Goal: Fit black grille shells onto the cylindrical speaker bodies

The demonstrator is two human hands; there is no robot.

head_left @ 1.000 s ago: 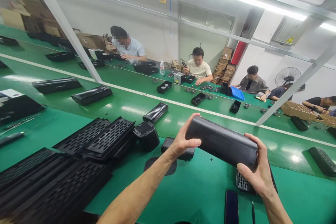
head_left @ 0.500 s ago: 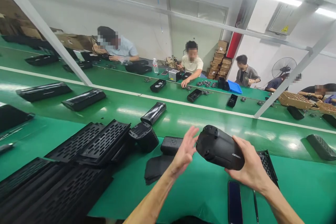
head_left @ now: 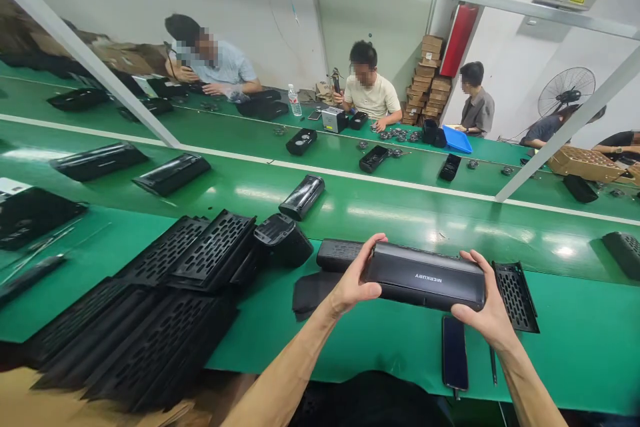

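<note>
A black speaker housing [head_left: 425,277] with upside-down "MERKURY" lettering is held level above the green work surface. My left hand [head_left: 357,280] grips its left end, thumb on the near side. At the other end my right hand [head_left: 485,297] is closed round the housing. Behind my left hand lie a black perforated housing [head_left: 337,255] and a stack of dark sheets [head_left: 315,293]. A black perforated grille [head_left: 515,297] rests just beyond my right hand. Below the held housing are a phone [head_left: 455,352] and a thin dark tool [head_left: 493,365], partly beside my right wrist.
Several black grilles [head_left: 210,250] are piled at the left, with an upright black housing [head_left: 283,240] beside them. Across the green conveyor [head_left: 240,180], which carries more housings, people work at the far side. A slanted metal post [head_left: 555,140] rises at the right.
The housing has turned from end-on tilt to lying lengthwise and level. My left hand, open beside it before, now holds its left end. The view has tipped downward.
</note>
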